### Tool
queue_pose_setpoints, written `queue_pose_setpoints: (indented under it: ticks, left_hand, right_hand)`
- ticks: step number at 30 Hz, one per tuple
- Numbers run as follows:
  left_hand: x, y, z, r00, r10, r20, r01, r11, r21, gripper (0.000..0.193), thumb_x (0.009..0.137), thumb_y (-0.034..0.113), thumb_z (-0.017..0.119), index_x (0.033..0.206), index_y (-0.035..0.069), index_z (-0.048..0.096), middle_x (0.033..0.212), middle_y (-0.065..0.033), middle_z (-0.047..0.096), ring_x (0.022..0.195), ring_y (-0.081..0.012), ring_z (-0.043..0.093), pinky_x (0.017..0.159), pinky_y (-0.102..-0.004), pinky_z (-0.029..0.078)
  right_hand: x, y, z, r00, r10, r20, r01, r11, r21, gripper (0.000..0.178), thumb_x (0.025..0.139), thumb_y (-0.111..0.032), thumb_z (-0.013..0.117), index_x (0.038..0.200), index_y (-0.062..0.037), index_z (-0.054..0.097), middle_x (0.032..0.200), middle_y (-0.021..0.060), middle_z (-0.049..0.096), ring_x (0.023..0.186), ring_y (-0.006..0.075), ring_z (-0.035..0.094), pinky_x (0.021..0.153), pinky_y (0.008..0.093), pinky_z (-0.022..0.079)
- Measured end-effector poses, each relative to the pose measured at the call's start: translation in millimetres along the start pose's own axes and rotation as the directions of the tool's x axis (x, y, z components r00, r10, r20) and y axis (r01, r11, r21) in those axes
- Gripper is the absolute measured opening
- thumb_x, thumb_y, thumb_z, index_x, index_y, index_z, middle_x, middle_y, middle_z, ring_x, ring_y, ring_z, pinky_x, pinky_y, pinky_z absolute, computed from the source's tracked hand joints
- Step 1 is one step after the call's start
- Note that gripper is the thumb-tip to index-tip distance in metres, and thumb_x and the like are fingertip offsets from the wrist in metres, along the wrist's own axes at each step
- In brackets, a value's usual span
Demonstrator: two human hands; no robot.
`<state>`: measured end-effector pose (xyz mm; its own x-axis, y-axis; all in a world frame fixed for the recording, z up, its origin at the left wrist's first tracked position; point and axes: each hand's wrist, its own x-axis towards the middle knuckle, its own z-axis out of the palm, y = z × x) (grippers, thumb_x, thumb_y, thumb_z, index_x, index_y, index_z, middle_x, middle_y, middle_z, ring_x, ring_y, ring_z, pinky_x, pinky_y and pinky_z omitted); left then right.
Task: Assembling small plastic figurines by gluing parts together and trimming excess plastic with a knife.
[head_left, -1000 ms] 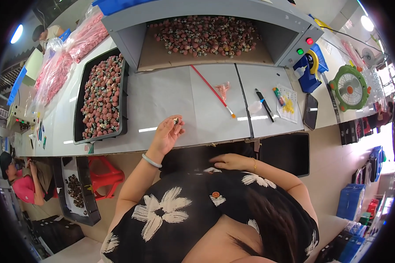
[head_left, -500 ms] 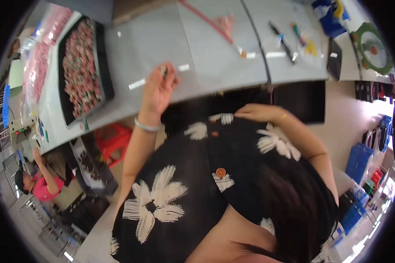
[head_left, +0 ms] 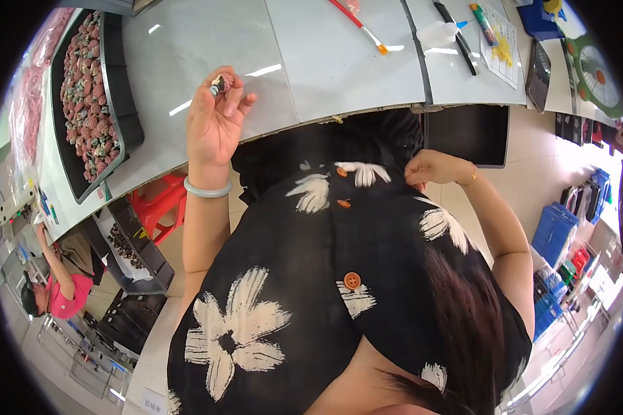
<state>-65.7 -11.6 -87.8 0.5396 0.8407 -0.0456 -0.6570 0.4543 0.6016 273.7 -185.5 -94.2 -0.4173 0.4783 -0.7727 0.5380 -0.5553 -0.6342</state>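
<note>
My left hand [head_left: 214, 128] is raised over the near edge of the grey table [head_left: 208, 41], palm up. Its thumb and fingers pinch a small pink, bumpy piece [head_left: 223, 84] with dark and cream patches; its exact kind is too small to tell. Left of it stands a black tray [head_left: 128, 114] heaped with similar pink pieces [head_left: 86, 97]. My right hand [head_left: 439, 168] is below the table edge by my dark clothing, with curled fingers; what they hold, if anything, is hidden.
A red-handled paintbrush [head_left: 356, 24], a black pen-like tool [head_left: 455, 38], a paint tube [head_left: 484, 24] and a dark flat device [head_left: 538, 75] lie on the table's right. A green fan [head_left: 595, 76] stands beyond. Underneath are a black drawer [head_left: 467, 138] and a red stool [head_left: 156, 207]. A person [head_left: 66, 294] works at left.
My left hand has shifted left and turned palm up, still pinching the pink piece. My right hand has moved right, away from the middle of my clothing. The whole view has shifted a little.
</note>
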Motion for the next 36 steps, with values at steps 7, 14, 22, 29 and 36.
queue_pose_setpoints:
  ticks: [7, 14, 22, 29, 36]
  left_hand:
    - [-2, 4, 15, 0.994, 0.059, -0.092, -0.046, 0.989, 0.142, 0.043, 0.084, 0.032, 0.056, 0.109, -0.003, 0.049, 0.095, -0.0063, 0.054, 0.07, -0.0076, 0.046, 0.078, -0.0305, 0.044]
    - [14, 30, 88, 0.904, 0.319, 0.285, -0.404, 0.419, 0.813, 0.034, 0.077, 0.019, 0.063, 0.102, -0.002, 0.053, 0.087, -0.0077, 0.053, 0.074, -0.0148, 0.048, 0.065, -0.0239, 0.039]
    - [25, 50, 129, 0.686, 0.287, 0.668, -0.673, -0.096, 0.733, 0.039, 0.078, 0.029, 0.063, 0.098, -0.003, 0.054, 0.085, -0.0097, 0.055, 0.072, -0.0193, 0.052, 0.074, -0.035, 0.042]
    - [36, 40, 124, 0.654, 0.364, 0.663, -0.694, -0.059, 0.717, 0.038, 0.076, 0.028, 0.063, 0.097, -0.002, 0.055, 0.083, -0.0086, 0.055, 0.069, -0.0209, 0.052, 0.073, -0.036, 0.042]
    - [31, 51, 125, 0.845, 0.447, 0.293, -0.511, 0.514, 0.69, 0.032, 0.077, 0.021, 0.063, 0.097, -0.003, 0.055, 0.085, -0.0104, 0.054, 0.069, -0.0183, 0.049, 0.066, -0.0292, 0.042]
  right_hand:
    - [-35, -94, -24, 0.99, -0.119, -0.078, 0.093, 0.958, -0.272, 0.018, 0.079, -0.017, 0.055, 0.075, -0.0012, 0.062, 0.062, 0.0082, 0.06, 0.057, 0.017, 0.057, 0.055, 0.0284, 0.044]
    - [-8, -154, -32, 0.674, -0.44, -0.594, 0.39, 0.894, -0.22, 0.013, 0.08, -0.007, 0.054, 0.071, 0.0023, 0.056, 0.058, 0.0041, 0.05, 0.055, 0.0066, 0.043, 0.05, 0.0228, 0.036]
    - [38, -168, -23, 0.379, -0.637, -0.671, 0.413, 0.765, -0.494, 0.016, 0.077, -0.013, 0.062, 0.067, -0.0004, 0.057, 0.053, 0.0081, 0.049, 0.044, 0.0181, 0.043, 0.043, 0.0276, 0.034]
    - [45, -161, -28, 0.408, -0.621, -0.67, 0.397, 0.781, -0.482, 0.011, 0.077, -0.009, 0.061, 0.074, 0.0011, 0.059, 0.056, 0.0074, 0.05, 0.047, 0.0135, 0.043, 0.045, 0.0253, 0.035]
    - [41, -174, -27, 0.347, -0.667, -0.659, 0.394, 0.741, -0.543, 0.011, 0.076, -0.006, 0.06, 0.069, 0.0016, 0.056, 0.056, 0.01, 0.049, 0.048, 0.0187, 0.045, 0.047, 0.0279, 0.035]
